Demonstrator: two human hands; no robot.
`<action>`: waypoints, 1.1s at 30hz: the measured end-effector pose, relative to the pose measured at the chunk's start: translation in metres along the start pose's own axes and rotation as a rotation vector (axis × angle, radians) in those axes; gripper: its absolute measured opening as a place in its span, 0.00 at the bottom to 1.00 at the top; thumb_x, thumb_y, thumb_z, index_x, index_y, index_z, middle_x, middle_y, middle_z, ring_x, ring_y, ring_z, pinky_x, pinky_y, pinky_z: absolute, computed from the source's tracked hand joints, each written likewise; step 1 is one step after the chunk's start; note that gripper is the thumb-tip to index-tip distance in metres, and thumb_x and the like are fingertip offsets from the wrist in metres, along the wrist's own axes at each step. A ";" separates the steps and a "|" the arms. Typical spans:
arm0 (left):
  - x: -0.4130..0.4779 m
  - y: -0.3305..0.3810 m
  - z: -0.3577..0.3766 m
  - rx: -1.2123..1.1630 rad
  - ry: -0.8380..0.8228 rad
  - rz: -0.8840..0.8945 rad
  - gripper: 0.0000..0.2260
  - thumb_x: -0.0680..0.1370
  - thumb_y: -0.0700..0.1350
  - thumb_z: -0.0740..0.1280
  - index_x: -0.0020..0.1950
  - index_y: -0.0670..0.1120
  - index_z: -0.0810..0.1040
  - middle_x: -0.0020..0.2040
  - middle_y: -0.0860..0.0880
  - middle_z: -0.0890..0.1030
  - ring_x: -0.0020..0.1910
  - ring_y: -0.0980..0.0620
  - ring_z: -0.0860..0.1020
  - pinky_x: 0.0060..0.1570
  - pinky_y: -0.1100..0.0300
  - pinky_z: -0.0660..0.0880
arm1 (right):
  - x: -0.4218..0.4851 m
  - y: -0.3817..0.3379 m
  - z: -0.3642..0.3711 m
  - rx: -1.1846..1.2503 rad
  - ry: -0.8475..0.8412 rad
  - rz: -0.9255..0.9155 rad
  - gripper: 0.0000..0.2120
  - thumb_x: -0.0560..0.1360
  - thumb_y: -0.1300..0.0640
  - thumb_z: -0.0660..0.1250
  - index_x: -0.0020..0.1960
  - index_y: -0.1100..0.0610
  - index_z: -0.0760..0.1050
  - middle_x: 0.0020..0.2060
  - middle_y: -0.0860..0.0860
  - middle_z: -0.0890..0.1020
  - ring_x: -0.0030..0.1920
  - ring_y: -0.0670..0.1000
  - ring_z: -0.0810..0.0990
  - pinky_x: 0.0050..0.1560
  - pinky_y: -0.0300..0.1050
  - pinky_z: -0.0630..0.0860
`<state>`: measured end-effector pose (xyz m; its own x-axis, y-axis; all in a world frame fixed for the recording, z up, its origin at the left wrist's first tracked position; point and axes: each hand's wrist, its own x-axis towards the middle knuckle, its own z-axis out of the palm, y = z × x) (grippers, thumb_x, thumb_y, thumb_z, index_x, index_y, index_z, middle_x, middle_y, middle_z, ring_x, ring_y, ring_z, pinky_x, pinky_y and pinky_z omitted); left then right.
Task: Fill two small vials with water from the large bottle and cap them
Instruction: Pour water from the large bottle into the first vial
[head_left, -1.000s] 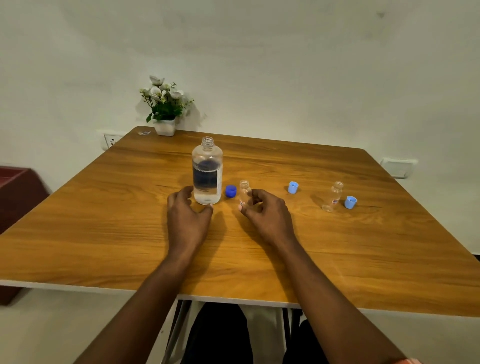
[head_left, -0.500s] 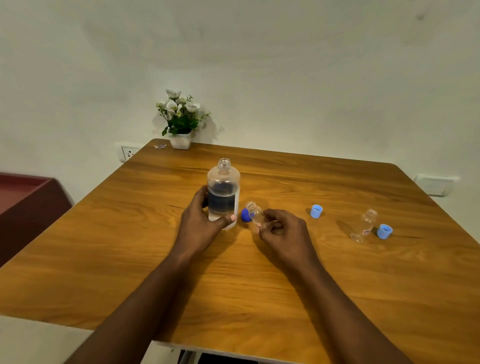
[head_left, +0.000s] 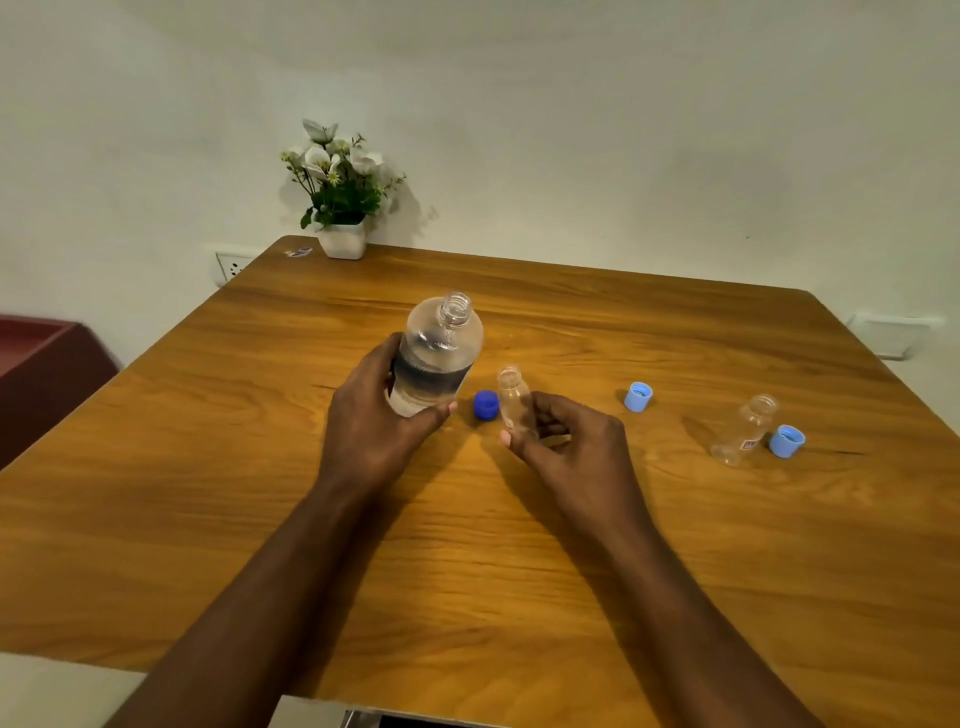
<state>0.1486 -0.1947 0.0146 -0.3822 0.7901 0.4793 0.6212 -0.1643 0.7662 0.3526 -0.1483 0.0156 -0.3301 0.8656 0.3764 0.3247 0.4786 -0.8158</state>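
Observation:
My left hand (head_left: 379, 421) grips the large clear bottle (head_left: 439, 348), uncapped and partly full of water, lifted and tipped slightly to the right. My right hand (head_left: 566, 447) holds a small empty vial (head_left: 513, 397) upright just right of the bottle. The dark blue bottle cap (head_left: 486, 405) lies on the table between them. A second empty vial (head_left: 745, 428) stands at the right, uncapped, with a light blue cap (head_left: 786, 441) beside it. Another light blue cap (head_left: 638, 396) lies between my right hand and that vial.
The wooden table (head_left: 467, 571) carries a white pot of flowers (head_left: 340, 208) at its far left corner. A dark red cabinet (head_left: 41, 374) stands off the left edge. A wall socket (head_left: 234, 267) sits behind the table's left side.
My left hand closed around the bottle and raised it, tilting it right. My right hand picked the small vial up off the table and brought it upright.

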 end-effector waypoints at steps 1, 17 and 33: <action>0.000 0.000 -0.001 0.023 0.007 0.022 0.35 0.66 0.49 0.79 0.70 0.52 0.68 0.63 0.56 0.75 0.60 0.59 0.74 0.55 0.65 0.72 | -0.001 -0.001 0.000 0.004 0.000 -0.007 0.15 0.70 0.55 0.76 0.56 0.52 0.83 0.43 0.43 0.86 0.44 0.41 0.83 0.47 0.45 0.81; -0.001 0.003 -0.014 0.317 0.065 0.219 0.29 0.69 0.39 0.76 0.68 0.38 0.71 0.62 0.40 0.77 0.61 0.42 0.74 0.60 0.48 0.71 | -0.005 -0.005 -0.004 0.003 -0.021 -0.059 0.12 0.70 0.55 0.74 0.53 0.57 0.83 0.41 0.50 0.85 0.42 0.49 0.82 0.44 0.58 0.78; 0.003 -0.004 -0.017 0.443 0.134 0.305 0.30 0.66 0.34 0.75 0.68 0.41 0.71 0.64 0.42 0.75 0.64 0.41 0.72 0.63 0.54 0.66 | -0.006 -0.008 -0.005 -0.032 -0.056 -0.049 0.17 0.71 0.55 0.75 0.60 0.53 0.82 0.43 0.47 0.85 0.45 0.45 0.82 0.46 0.51 0.80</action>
<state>0.1335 -0.2015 0.0208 -0.2061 0.6587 0.7236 0.9346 -0.0865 0.3450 0.3566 -0.1565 0.0220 -0.3948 0.8320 0.3896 0.3347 0.5252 -0.7824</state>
